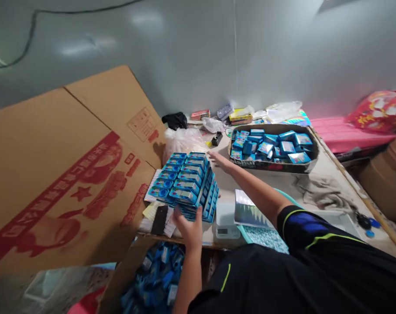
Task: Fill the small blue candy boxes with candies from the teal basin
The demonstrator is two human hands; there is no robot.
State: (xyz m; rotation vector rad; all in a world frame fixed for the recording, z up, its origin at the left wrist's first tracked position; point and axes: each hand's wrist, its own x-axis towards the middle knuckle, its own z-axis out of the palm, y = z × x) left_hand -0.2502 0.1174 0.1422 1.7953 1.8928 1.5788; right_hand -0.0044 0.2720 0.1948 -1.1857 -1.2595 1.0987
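Note:
A neat stack of small blue boxes (pixel 187 179) stands near the table's front left, several layers high. At its near side is my left hand (pixel 187 222), thumb and fingers spread against the lower front boxes. Beyond the stack, by its far right corner, my right hand (pixel 220 161) is held flat with its fingers stretched out. Part of its fingertips lies close to the top boxes; whether they touch I cannot tell. Neither hand is closed round a box.
An open cardboard carton (pixel 70 183) fills the left. A tray of loose blue boxes (pixel 273 165) sits behind my right arm. A phone (pixel 159 220), a scale (pixel 228 226) and a teal basket of beads (pixel 266 237) are near the front. Blue pieces (pixel 155 274) lie below.

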